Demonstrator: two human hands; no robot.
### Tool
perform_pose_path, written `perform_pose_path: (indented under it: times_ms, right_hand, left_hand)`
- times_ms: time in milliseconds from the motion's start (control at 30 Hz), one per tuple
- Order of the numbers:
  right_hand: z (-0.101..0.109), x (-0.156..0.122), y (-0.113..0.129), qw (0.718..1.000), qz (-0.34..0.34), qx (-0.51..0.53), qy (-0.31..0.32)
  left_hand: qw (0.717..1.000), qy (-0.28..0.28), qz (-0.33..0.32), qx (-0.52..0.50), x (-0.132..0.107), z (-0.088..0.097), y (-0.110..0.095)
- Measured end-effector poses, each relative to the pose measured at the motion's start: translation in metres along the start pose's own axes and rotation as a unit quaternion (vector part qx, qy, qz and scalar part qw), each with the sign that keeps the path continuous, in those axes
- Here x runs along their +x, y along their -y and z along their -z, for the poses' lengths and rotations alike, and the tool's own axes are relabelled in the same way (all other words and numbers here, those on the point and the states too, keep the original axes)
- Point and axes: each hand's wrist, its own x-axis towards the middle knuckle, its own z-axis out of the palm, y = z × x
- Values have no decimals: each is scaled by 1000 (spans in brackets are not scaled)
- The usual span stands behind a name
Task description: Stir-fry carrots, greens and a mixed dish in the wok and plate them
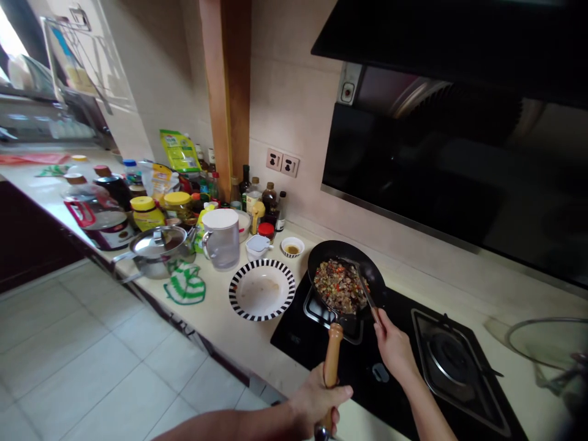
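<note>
Two bare hands were at work over a black stove [294, 335]: the left grip [321, 392] was closed around the wooden handle [334, 346] of a black pan [374, 272], and the right grip [394, 344] was wrapped around the end of a long utensil [364, 286]. That utensil ran down into the pan, its far end among the chopped food [337, 285], brown with flecks of red and green. The pan was over the nearer-left burner, beside the wall. Just left of the stove, a wide plate [261, 291] with a black-and-white striped rim lay on the pale surface [252, 344], holding only smears. Behind it stood a small bowl [293, 255] with a little yellowish-brown content; farther left were a lidded pitcher [222, 242], a green-and-white cloth [186, 285] and a steel pot [158, 264].
</note>
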Motion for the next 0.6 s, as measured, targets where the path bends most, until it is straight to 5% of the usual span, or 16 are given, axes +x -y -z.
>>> perform_pose_path:
  times_ms: [167, 400, 600]
  right_hand:
    - [0, 7, 14, 999, -14, -30, 34]
    - [34, -25, -11, 999, 12, -38, 27]
    - [32, -40, 2, 995, 21, -72, 60]
  left_hand:
    - [1000, 6, -7, -10, -1, 2, 0]
    - [998, 32, -34, -31, -2, 9, -3]
    - [999, 33, -34, -24, -2, 12, -4]
